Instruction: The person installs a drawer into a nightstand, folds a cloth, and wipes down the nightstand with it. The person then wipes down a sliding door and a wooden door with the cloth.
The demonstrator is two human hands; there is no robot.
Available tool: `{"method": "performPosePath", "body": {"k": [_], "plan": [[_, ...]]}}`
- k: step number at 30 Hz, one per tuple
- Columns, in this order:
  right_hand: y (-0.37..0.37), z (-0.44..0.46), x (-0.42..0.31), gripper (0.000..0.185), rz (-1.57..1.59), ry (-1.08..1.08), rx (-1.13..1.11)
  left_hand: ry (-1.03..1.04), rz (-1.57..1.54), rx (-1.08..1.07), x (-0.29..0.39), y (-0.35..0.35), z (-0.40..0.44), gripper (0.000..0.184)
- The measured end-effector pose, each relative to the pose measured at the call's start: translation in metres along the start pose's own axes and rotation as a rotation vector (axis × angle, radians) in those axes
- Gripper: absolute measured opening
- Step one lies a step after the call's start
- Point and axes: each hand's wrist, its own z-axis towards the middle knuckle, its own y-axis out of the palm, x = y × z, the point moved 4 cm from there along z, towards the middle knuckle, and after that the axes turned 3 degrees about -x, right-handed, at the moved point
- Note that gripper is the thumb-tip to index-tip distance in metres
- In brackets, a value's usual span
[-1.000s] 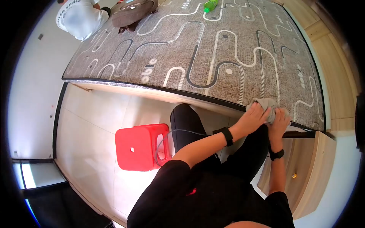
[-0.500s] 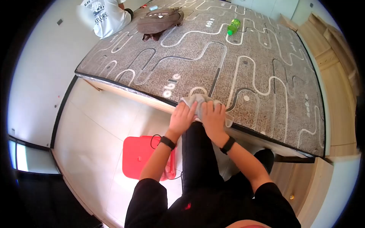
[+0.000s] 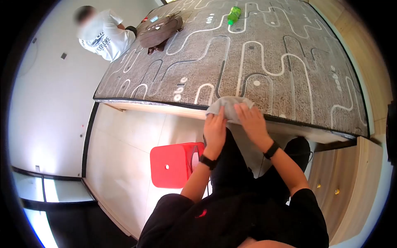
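A light grey cloth (image 3: 231, 106) is bunched at the front edge of the patterned grey-brown mattress (image 3: 186, 74). My left hand (image 3: 215, 130) grips the near left side of the cloth, its fingers close together. On the cloth's right part lies my right hand (image 3: 251, 123), the fingers bent over the fabric and pressing on it. The two hands are a little apart, and each wrist has a black band. Some of the cloth's underside is hidden by the fingers.
A red stool (image 3: 171, 165) stands on the tiled floor at left. On the mattress lie a brown backpack (image 3: 159, 32) and a green bottle (image 3: 234, 15). Another person (image 3: 103, 35) in a white shirt is at the upper left. A wooden drawer cabinet (image 3: 343, 182) stands at right.
Both hands and the cloth moved left along the mattress edge from the right corner area, and are now slightly right of where they were half a second ago. The view has shifted too.
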Motion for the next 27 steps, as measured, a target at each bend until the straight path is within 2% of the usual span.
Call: {"method": "performPosePath", "body": {"k": [4,6,8,10,11,12,13,15,17,19,20,22,25,27], "plan": [[-0.024,-0.062,0.072,0.054,0.036,0.161,-0.15,0.367,-0.275,-0.155,0.072,0.023,0.013,0.05],[-0.062,-0.089,0.107,0.064,0.103,0.359,-0.278,0.639,-0.417,-0.165,0.121,0.031,0.027,0.053],[-0.086,-0.118,0.14,0.066,0.122,0.421,-0.22,0.79,-0.505,-0.286,0.168,0.048,0.034,0.054],[-0.103,-0.142,0.168,0.069,0.135,0.483,-0.146,0.856,-0.517,-0.252,0.204,0.07,0.027,0.055],[-0.104,-0.151,0.182,0.066,0.35,0.539,-0.173,0.915,-0.519,-0.214,0.217,0.08,0.027,0.055],[-0.104,-0.155,0.191,0.062,0.566,0.588,-0.197,0.938,-0.522,-0.203,0.226,0.088,0.025,0.055],[-0.109,-0.155,0.191,0.052,0.561,0.589,-0.206,0.878,-0.474,-0.203,0.231,0.096,0.021,0.054],[-0.113,-0.145,0.19,0.05,0.519,0.62,-0.209,0.761,-0.471,-0.191,0.225,0.104,0.019,0.054],[-0.108,-0.138,0.178,0.048,0.495,0.644,-0.229,0.792,-0.415,-0.172,0.214,0.104,0.014,0.056],[-0.097,-0.132,0.163,0.045,0.132,0.586,-0.209,0.818,-0.35,-0.146,0.205,0.104,0.015,0.057],[-0.09,-0.133,0.155,0.045,0.138,0.584,-0.212,0.834,-0.331,-0.185,0.201,0.106,0.018,0.058],[-0.089,-0.127,0.144,0.049,-0.121,0.51,-0.133,0.86,-0.313,-0.218,0.197,0.109,0.02,0.06],[-0.098,-0.119,0.137,0.047,-0.084,0.444,-0.019,0.907,-0.299,-0.151,0.199,0.105,0.021,0.059],[-0.099,-0.113,0.138,0.051,-0.065,0.478,-0.055,0.929,-0.277,-0.138,0.197,0.1,0.023,0.057]]}}
